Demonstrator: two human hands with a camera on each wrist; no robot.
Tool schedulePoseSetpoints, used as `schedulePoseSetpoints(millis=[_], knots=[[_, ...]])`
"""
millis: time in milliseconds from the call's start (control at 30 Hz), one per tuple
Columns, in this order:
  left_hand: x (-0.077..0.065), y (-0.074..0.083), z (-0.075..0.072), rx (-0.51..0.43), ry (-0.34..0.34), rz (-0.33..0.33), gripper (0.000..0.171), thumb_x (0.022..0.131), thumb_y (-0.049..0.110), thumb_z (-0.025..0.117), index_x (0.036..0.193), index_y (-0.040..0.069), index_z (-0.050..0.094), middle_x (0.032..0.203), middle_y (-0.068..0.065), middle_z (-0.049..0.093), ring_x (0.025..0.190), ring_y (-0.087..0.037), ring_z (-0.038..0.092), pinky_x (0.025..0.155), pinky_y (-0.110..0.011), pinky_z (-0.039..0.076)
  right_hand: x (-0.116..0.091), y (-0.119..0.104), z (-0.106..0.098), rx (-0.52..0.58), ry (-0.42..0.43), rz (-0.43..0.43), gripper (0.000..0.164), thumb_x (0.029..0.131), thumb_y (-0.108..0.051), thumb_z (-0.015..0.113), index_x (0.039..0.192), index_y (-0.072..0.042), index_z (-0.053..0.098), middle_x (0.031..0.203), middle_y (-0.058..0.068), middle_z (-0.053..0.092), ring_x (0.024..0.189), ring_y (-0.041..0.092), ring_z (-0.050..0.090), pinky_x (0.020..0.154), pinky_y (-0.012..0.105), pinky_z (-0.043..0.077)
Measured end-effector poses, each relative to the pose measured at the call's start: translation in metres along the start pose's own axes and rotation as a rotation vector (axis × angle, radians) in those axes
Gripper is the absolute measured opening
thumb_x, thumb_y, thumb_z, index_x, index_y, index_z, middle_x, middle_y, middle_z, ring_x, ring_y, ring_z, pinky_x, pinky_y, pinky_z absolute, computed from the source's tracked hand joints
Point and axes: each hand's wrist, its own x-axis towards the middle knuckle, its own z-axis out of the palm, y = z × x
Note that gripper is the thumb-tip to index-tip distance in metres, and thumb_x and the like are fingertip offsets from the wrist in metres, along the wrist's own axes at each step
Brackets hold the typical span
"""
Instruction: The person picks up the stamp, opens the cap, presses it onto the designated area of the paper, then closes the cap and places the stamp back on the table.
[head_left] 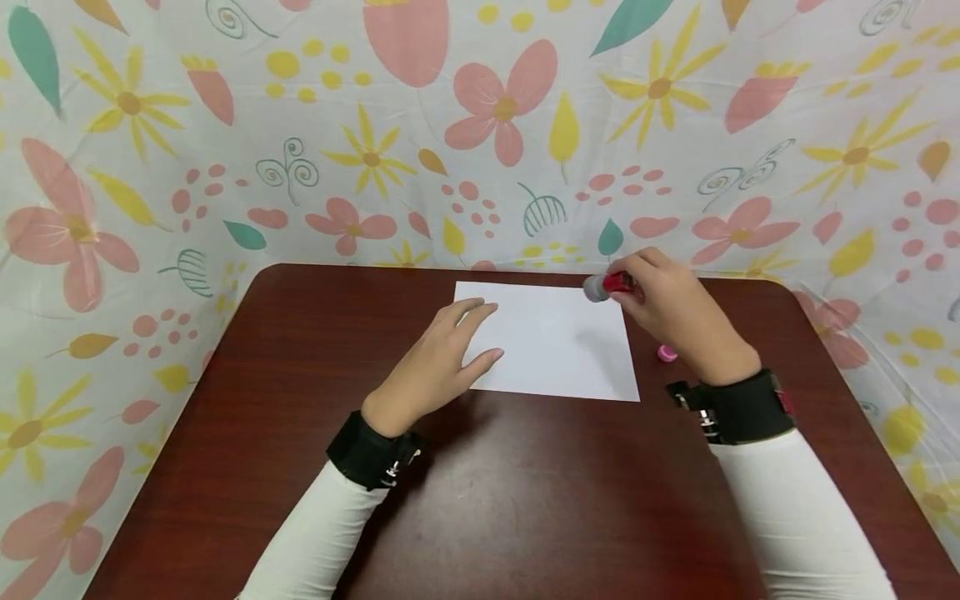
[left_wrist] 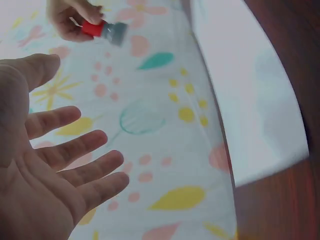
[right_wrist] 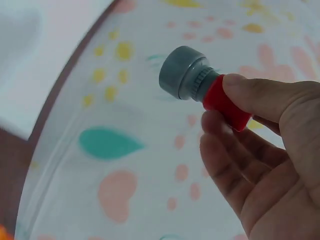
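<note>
Above the right end of a white sheet of paper (head_left: 536,342), my right hand (head_left: 663,304) pinches a small red and grey flashlight-shaped object (right_wrist: 187,72). Thumb and fingertips are on its red body, and the wide grey head points left, away from the palm. My left hand (head_left: 446,354) is over the left part of the sheet, fingers spread and holding nothing. In the left wrist view its palm and loosely bent fingers (left_wrist: 92,165) show, with the other hand and the red and grey object beyond them.
A small round pink piece (head_left: 667,353) lies on the dark wooden table (head_left: 525,500), right of the paper. Behind the table's far edge hangs a white cloth (head_left: 420,167) with a flower print. An orange bit (right_wrist: 5,234) shows at the right wrist view's lower left corner.
</note>
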Motion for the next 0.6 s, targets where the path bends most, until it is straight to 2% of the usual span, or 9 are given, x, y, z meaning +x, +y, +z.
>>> schedulePoseSetpoints(millis=[167,333,433,500,600], knots=[[0.009,0.006,0.000,-0.203,0.024,-0.056,0.057,0.101,0.026,0.069,0.150,0.007,0.049,0.149,-0.011,0.051,0.138,-0.025,0.050,0.114,-0.041,0.046,0.000,-0.034,0.005,0.090,0.011,0.024,0.036,0.085,-0.002,0.083,0.117,-0.003,0.067,0.110,0.014,0.066,0.089,0.027,0.066,0.078,0.045,0.062],[0.016,0.011,0.000,-0.430,0.045,-0.156,0.059,0.099,0.022,0.072,0.152,0.012,0.048,0.151,-0.006,0.052,0.133,-0.023,0.055,0.109,-0.044,0.052,-0.003,-0.058,0.008,0.180,0.076,-0.002,0.037,0.083,-0.001,0.085,0.115,-0.004,0.067,0.108,0.011,0.066,0.089,0.022,0.068,0.080,0.043,0.063],[0.019,0.012,0.000,-0.597,0.060,-0.214,0.057,0.099,0.018,0.071,0.152,0.015,0.049,0.152,-0.003,0.052,0.130,-0.023,0.059,0.105,-0.044,0.055,-0.004,-0.071,0.007,0.238,0.119,-0.021,0.037,0.082,-0.003,0.086,0.114,-0.004,0.067,0.105,0.009,0.066,0.086,0.019,0.068,0.080,0.041,0.063],[0.020,0.011,0.002,-0.708,0.072,-0.229,0.055,0.100,0.016,0.070,0.151,0.015,0.050,0.151,-0.004,0.053,0.129,-0.025,0.062,0.103,-0.042,0.056,-0.004,-0.079,0.007,0.278,0.141,-0.029,0.038,0.081,-0.003,0.087,0.114,-0.003,0.067,0.105,0.008,0.067,0.085,0.017,0.069,0.081,0.040,0.064],[0.021,0.011,0.003,-0.864,0.101,-0.219,0.053,0.100,0.010,0.068,0.150,0.012,0.051,0.147,-0.011,0.056,0.125,-0.030,0.065,0.101,-0.040,0.057,-0.003,-0.087,0.009,0.352,0.160,-0.044,0.039,0.080,-0.001,0.087,0.114,-0.002,0.067,0.106,0.007,0.069,0.085,0.017,0.070,0.083,0.037,0.063]])
